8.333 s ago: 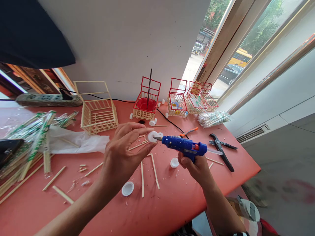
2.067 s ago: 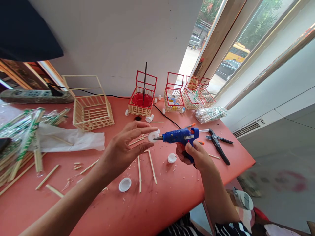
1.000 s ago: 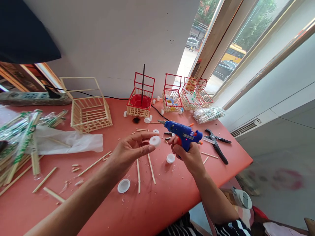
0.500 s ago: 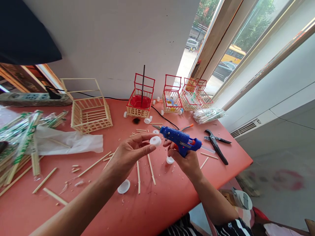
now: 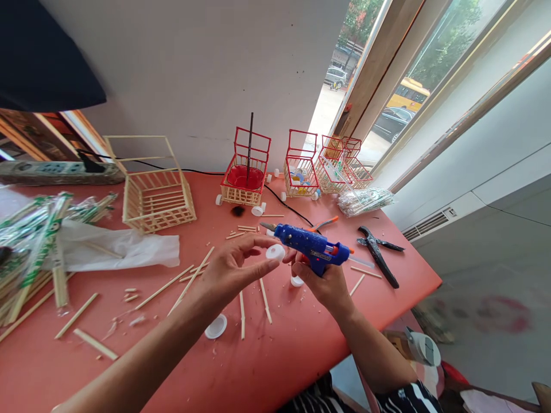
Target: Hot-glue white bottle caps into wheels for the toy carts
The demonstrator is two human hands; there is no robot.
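Farthest left of our grip, beyond the left forearm, we see a power strip [image 5: 60, 170] and, nearer, a heap of wrapped sticks [image 5: 54, 241] in green and clear packaging. Between that heap and our left hand lies a crumpled white sheet [image 5: 150, 252], and behind the sheet stands a plain wooden basket [image 5: 159, 201] with a tall frame at its back. Loose sticks [image 5: 166, 287] lie just left of the left wrist, and a white lid [image 5: 216, 326] rests on the red table [image 5: 301, 355] just below it.

Our left hand [image 5: 236, 261] pinches a small white cap [image 5: 275, 253] between thumb and fingers, raised over the table. Beyond that pinch, near the wall, a red-trimmed cart [image 5: 245, 178] sits on white wheels with a dark rod rising from it.

Right of the cap, our right hand [image 5: 325, 287] is closed around the handle of a blue glue gun [image 5: 307, 244]. Its nozzle points left, above the cap and apart from it. Under this grip we see part of a white cup [image 5: 297, 281]. Well right of our grip lie black pliers [image 5: 381, 255] with handles spread, and behind them a clear-wrapped bundle [image 5: 365, 201].
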